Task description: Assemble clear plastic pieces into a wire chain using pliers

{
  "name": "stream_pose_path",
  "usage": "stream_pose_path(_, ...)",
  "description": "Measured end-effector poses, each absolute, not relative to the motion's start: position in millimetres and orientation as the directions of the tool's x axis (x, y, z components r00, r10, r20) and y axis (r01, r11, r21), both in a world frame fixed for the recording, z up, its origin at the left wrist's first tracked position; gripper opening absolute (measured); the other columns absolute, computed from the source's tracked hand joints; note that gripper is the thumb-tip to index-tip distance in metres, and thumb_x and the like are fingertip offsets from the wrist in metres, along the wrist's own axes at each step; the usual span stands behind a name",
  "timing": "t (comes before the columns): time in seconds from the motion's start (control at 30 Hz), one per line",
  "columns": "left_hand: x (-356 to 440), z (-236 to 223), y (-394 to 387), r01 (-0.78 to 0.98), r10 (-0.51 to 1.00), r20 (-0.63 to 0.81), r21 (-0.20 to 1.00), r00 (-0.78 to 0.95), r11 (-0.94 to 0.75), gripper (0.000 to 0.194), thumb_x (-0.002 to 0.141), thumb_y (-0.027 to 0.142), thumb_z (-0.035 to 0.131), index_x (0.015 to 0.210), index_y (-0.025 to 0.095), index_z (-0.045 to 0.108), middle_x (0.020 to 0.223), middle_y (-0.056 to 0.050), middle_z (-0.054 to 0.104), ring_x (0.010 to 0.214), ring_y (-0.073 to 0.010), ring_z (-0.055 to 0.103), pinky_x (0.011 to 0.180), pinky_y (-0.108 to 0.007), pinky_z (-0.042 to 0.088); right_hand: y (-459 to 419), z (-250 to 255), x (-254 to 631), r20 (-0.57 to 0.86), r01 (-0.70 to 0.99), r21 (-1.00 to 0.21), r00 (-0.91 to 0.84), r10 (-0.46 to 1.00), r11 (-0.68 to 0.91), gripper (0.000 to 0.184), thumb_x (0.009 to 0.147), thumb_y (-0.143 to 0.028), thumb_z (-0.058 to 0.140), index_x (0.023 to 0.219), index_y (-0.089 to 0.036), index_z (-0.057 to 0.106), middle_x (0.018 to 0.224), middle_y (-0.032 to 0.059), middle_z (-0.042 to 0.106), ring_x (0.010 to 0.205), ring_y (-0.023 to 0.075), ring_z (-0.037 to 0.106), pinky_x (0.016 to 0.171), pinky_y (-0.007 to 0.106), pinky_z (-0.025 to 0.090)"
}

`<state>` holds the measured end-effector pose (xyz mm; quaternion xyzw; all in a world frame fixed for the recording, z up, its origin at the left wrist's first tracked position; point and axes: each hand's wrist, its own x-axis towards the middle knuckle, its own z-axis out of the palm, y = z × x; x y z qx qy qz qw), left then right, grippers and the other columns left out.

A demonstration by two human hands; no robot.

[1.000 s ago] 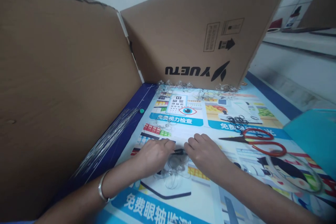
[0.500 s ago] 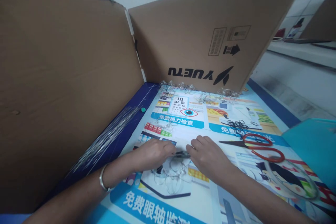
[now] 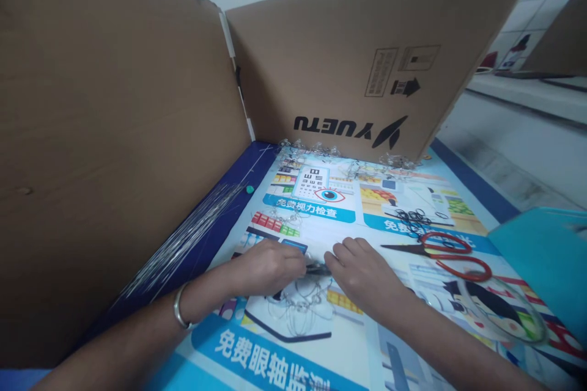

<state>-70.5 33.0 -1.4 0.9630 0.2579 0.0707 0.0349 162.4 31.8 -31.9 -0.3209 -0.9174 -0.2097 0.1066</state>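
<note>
Both hands meet near the centre of the frame, low over the surface. The left hand [image 3: 270,266], with a silver bangle [image 3: 180,305] on its wrist, has its fingers curled narrow around the left end of a slim, dark, blurred piece [image 3: 317,269]. The right hand [image 3: 360,263] pinches the right end of this piece, its knuckles folded; the piece spans the small gap between them, and its exact form is too blurred to tell. Just below it, at lower centre, lies a tangle of clear, thin loops with small glinting beads [image 3: 300,305].

Right of centre, a pair of scissors with red looped handles and dark blades [image 3: 452,256] lies with its tips pointing left, near the right hand. A cluster of thin black rings [image 3: 415,220] sits just above it, and a pale transparent coil [image 3: 541,317] lies at lower right.

At left, a bundle of straight silvery wires [image 3: 188,238] slants across dark blue cloth [image 3: 241,171], a small green lump [image 3: 250,189] near its upper end. More clear looped pieces [image 3: 316,149] line the foot of the upright brown cardboard panel [image 3: 312,67] at upper centre. A colourful printed sheet [image 3: 351,348] covers much of the surface.
</note>
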Motion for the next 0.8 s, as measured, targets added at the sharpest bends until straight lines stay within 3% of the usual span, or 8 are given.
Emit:
stream_pose_path(0.1, -73.6, -5.7, 35.9, 0.449, 0.462, 0.135, 0.112, 0.877, -0.886, 0.02, 0.089, 0.012, 0.04, 0.087, 0.018, 0.059, 0.088, -0.002, 0.064, 0.08, -0.0121, 0.059, 0.07, -0.022, 0.046, 31.7, -32.9, 163.2, 0.331, 0.645, 0.309, -0.762, 0.556, 0.699, 0.009, 0.076, -0.011, 0.056, 0.076, -0.019, 0.052, 0.07, 0.0026, 0.047, 0.07, 0.0198, 0.039, 0.063, 0.034, 0.023)
stream_pose_path(0.33, -75.2, -6.8, 37.6, 0.457, 0.503, 0.145, 0.263, 0.852, -0.85, 0.018, 0.088, 0.015, 0.041, 0.089, 0.018, 0.058, 0.088, -0.002, 0.064, 0.081, -0.0117, 0.059, 0.072, -0.022, 0.046, 32.0, -34.1, 163.7, 0.338, 0.644, 0.296, -0.761, 0.553, 0.705, 0.008, 0.078, -0.011, 0.055, 0.078, -0.019, 0.052, 0.071, 0.0026, 0.047, 0.07, 0.0195, 0.038, 0.063, 0.034, 0.022)
stream_pose_path(0.8, -74.4, -10.5, 38.5, 0.478, 0.54, 0.179, 0.298, 0.823, -0.827, 0.013, 0.09, 0.018, 0.04, 0.085, 0.018, 0.053, 0.08, 0.0, 0.06, 0.071, -0.0119, 0.055, 0.064, -0.022, 0.041, 31.0, -35.1, 162.5, 0.329, 0.66, 0.259, -0.747, 0.577, 0.706, 0.01, 0.077, -0.01, 0.056, 0.076, -0.019, 0.051, 0.071, 0.0021, 0.048, 0.07, 0.0187, 0.038, 0.063, 0.033, 0.022)
